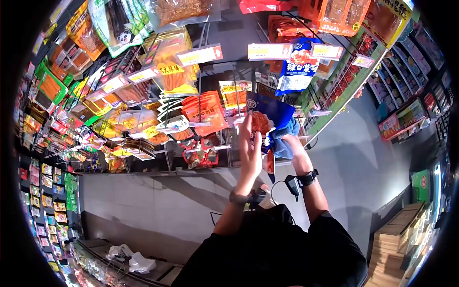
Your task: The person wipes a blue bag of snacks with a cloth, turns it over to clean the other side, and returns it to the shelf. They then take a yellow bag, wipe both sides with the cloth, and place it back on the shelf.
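My left hand (249, 153) is at the left edge of a dark blue snack packet (282, 110) with a picture of food on its front. Its fingers point upward and its thumb lies over the front of the packet. In my right hand (291, 143) is a bunched blue cloth (283, 146), pressed against the packet's right side; the cloth hides some of the fingers. Above hangs another blue-and-white snack packet (296, 71), on a hook behind a price tag (270, 51). An orange-red snack packet (204, 112) hangs left of my left hand.
Metal display hooks (203, 38) jut out from the rack, carrying many snack packets and price tags. A green-edged rack side (334, 103) stands at right. Grey floor (148, 201) lies below. White plastic bags (141, 263) rest at lower left, and wooden steps (394, 239) stand at lower right.
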`<act>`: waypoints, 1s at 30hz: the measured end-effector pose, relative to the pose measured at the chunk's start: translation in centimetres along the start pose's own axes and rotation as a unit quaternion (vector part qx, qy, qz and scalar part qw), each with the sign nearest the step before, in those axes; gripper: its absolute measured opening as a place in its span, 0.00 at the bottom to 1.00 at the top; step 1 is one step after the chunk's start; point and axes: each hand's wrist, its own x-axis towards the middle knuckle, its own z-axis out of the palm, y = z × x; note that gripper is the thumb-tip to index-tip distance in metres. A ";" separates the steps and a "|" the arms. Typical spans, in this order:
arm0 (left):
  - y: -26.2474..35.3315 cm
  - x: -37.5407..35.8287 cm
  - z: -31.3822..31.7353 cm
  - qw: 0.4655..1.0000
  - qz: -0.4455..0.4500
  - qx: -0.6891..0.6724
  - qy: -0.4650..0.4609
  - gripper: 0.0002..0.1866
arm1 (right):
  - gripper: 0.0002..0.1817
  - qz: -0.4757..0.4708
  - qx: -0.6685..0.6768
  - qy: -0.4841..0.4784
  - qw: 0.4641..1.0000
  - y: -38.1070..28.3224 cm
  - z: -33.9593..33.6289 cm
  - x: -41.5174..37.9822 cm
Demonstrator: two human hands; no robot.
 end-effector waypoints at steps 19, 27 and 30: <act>3.1 21.3 2.4 0.959 0.089 0.168 -0.211 0.12 | 0.26 0.012 -0.026 -0.128 0.991 -8.0 -5.5 10.9; 2.2 22.9 1.6 0.973 0.180 0.139 -0.043 0.07 | 0.30 -0.085 0.025 -0.051 0.995 -7.7 -8.2 12.4; 2.3 23.5 1.8 0.982 0.162 0.079 -0.051 0.10 | 0.33 -0.059 0.050 -0.013 0.997 -6.9 -10.6 11.4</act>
